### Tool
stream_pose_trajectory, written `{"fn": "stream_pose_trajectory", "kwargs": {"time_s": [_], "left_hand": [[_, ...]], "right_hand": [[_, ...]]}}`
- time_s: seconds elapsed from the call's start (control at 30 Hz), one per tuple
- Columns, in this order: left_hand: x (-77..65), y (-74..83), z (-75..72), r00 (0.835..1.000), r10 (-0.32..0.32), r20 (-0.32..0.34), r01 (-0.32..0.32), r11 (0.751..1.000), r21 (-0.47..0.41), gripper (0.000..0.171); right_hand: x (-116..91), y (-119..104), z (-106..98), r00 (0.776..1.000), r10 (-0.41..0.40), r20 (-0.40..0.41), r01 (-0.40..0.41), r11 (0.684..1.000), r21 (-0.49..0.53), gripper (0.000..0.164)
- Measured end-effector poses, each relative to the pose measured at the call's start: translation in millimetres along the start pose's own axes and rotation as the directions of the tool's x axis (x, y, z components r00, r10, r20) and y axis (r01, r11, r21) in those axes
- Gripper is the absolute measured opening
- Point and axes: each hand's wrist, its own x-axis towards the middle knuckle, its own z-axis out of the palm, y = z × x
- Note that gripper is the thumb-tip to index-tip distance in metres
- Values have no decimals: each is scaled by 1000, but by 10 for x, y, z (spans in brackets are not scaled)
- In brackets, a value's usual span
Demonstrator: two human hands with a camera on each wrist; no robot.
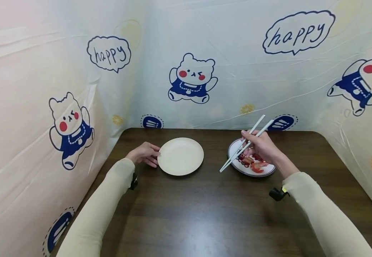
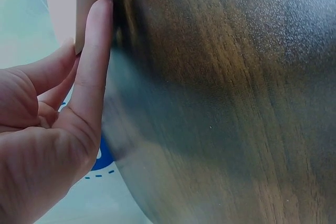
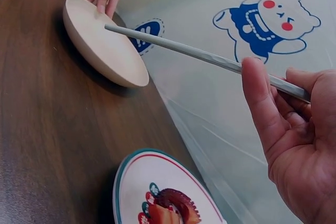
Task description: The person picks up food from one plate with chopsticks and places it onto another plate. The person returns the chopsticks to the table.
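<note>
My left hand (image 1: pixel 145 154) pinches the left edge of a round cream plate (image 1: pixel 181 157), which is bare. In the left wrist view the thumb and fingers lie on opposite faces of the plate's rim (image 2: pixel 86 3). A pair of pale chopsticks (image 1: pixel 226 165) is held in my right hand (image 1: pixel 263 145), tips pointing down and left, close together. They cross over a white plate with a dark rim (image 1: pixel 236 145). On that plate lie an orange-red shrimp-like piece (image 1: pixel 258 167) and, in the right wrist view, a dark red curled tentacle-like piece (image 3: pixel 181 200). My right hand partly hides this plate.
Both plates stand toward the back of a dark brown wooden table (image 1: pixel 186 210). A pale printed curtain (image 1: pixel 237 78) hangs close behind it and along both sides. Black wrist cameras (image 1: pixel 278 193) sit under the sleeves.
</note>
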Motion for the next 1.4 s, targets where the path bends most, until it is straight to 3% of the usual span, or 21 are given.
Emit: {"fn": "stream_pose_trajectory", "kwargs": {"time_s": [0.57,1.4], "left_hand": [[-15,11,-2,1000,5,-2,-5,1000,11,48],[-27,19,-15,1000,-9,-2,9,1000,5,48]], "right_hand": [[7,-58,-245,1000,14,-24,-13,999,38,34],[-21,-146,-598,999,12,31,-15,996,88,29]]}}
